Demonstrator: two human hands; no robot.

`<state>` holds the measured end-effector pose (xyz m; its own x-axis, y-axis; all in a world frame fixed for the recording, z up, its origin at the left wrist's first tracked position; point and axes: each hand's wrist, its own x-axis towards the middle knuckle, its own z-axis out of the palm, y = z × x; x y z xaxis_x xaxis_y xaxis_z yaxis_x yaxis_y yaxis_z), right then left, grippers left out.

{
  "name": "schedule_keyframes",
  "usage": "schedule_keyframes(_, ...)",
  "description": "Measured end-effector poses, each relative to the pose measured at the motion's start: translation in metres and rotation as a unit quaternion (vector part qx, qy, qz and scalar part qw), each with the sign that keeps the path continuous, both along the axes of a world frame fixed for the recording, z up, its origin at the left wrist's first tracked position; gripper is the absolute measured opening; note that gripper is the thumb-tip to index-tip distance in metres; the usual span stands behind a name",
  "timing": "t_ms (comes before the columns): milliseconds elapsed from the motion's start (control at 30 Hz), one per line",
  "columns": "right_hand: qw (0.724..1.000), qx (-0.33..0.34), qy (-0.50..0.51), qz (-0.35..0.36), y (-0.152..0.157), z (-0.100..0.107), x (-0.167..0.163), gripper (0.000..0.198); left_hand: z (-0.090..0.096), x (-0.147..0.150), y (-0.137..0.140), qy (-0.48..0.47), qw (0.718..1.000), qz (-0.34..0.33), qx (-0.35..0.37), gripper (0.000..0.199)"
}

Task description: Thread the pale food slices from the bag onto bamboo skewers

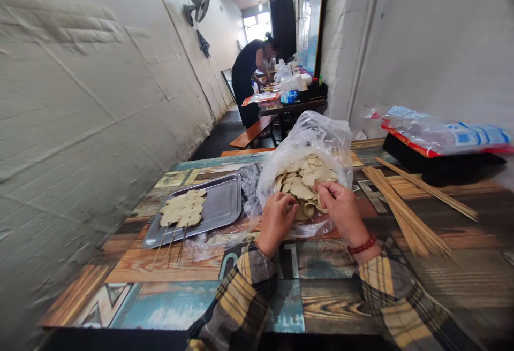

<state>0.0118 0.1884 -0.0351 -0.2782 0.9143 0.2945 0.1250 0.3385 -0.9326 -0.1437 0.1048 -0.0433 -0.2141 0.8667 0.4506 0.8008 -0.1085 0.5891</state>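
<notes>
A clear plastic bag lies open on the table, filled with thin, pale, round slices. At the bag's mouth, my right hand pinches the edge of a pale round slice between thumb and fingertips. My left hand is at the near left of the pile, fingers curled; what they hold, if anything, is hidden. To the left, a metal tray carries flat rows of the same slices threaded on skewers, whose ends stick out over its near edge.
Loose bamboo skewers lie on the patterned table to the right. Behind them, a plastic package rests on a black tray. Farther back, a person bends over another table, beside a wooden bench.
</notes>
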Motion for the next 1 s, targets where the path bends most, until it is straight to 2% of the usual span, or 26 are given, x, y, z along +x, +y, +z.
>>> schedule_keyframes(200,1.000,0.008,-0.004,0.016,-0.008,0.013,-0.001,0.040,-0.003,0.020,0.008,0.134,0.990,0.024,-0.031,0.008)
schedule_keyframes(333,1.000,0.011,-0.006,0.020,-0.010,0.015,-0.001,0.037,-0.006,0.025,0.014,0.170,0.985,0.023,-0.024,0.003)
schedule_keyframes(400,1.000,0.016,-0.008,0.019,-0.010,0.013,-0.002,0.037,-0.007,0.026,0.016,0.167,0.986,0.016,-0.023,0.007)
schedule_keyframes(500,1.000,0.012,-0.004,0.022,-0.009,0.010,-0.003,0.037,-0.009,0.024,0.017,0.099,0.995,0.009,-0.009,0.012)
schedule_keyframes(633,1.000,-0.009,0.001,0.022,-0.008,0.010,-0.003,0.035,-0.011,0.012,0.017,-0.111,0.994,0.008,0.012,0.007)
schedule_keyframes(700,1.000,-0.015,0.008,0.019,-0.007,0.009,-0.003,0.033,-0.010,0.005,0.017,-0.247,0.969,0.016,0.014,0.009)
schedule_keyframes(833,1.000,-0.015,0.014,0.015,-0.006,0.003,-0.003,0.031,-0.004,-0.005,0.014,-0.480,0.876,0.040,0.033,0.023)
schedule_keyframes(933,0.999,-0.019,0.017,0.033,-0.006,-0.001,-0.004,0.033,0.002,-0.010,0.010,-0.584,0.810,0.035,0.042,0.030)
schedule_keyframes(1000,0.999,-0.024,0.016,0.041,-0.008,-0.002,-0.005,0.035,0.005,-0.013,0.008,-0.622,0.781,0.023,0.038,0.036)
